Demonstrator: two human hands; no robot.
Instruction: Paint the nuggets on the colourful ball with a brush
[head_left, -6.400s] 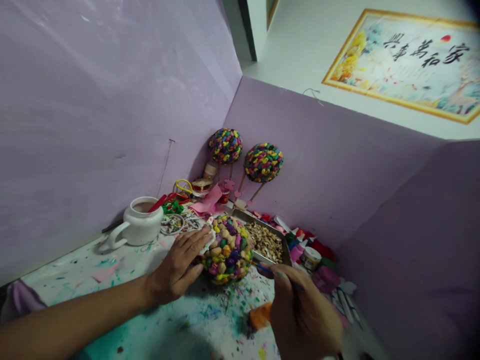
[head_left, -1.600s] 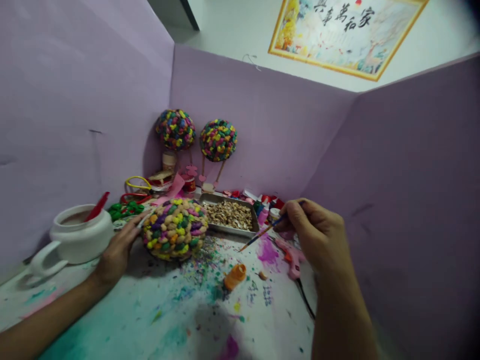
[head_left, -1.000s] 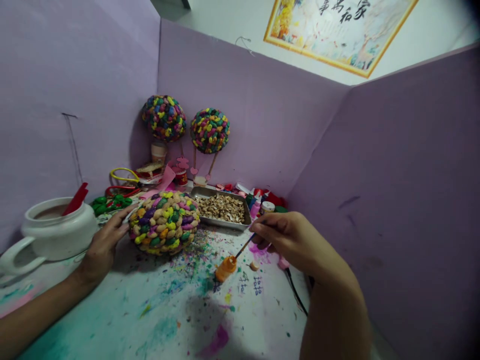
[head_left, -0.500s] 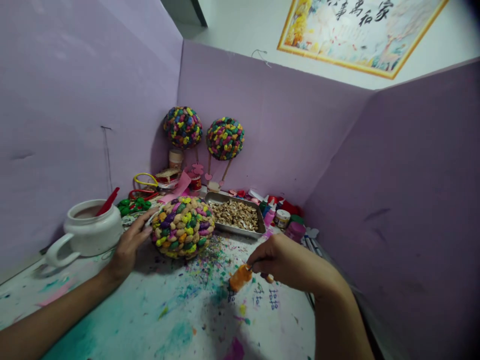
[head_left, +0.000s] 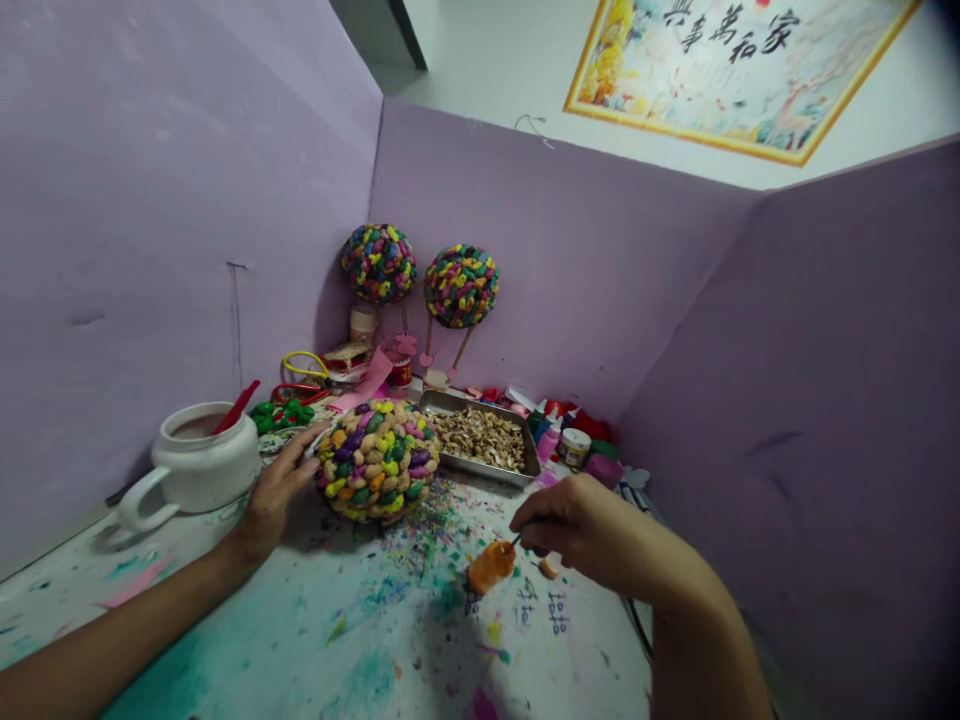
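A peanut-covered ball [head_left: 379, 460], partly painted yellow, green, purple and pink, rests on the paint-stained table [head_left: 300, 620]. My left hand [head_left: 274, 490] lies against its left side, fingers stretched out; something white shows by the fingertips, too small to name. Between the pinched fingers of my right hand [head_left: 574, 525] is a thin dark stick like a paintbrush [head_left: 516, 541]. Its end meets the mouth of a small orange paint container [head_left: 491, 567], which sits tilted on the table. A loose tan peanut [head_left: 550, 567] lies just under my right hand.
Behind the ball, a metal tray [head_left: 487, 468] holds nutshell-like pieces. A white mug [head_left: 206, 465] with a red handle in it stands left. Two painted balls [head_left: 461, 285] on sticks are at the back, and paint bottles [head_left: 550, 438] at right. Purple walls [head_left: 562, 250] enclose the table.
The camera view has shifted slightly, so everything sits a little further right and lower. My right hand has lifted a bit off the orange container, showing more of the thin stick.
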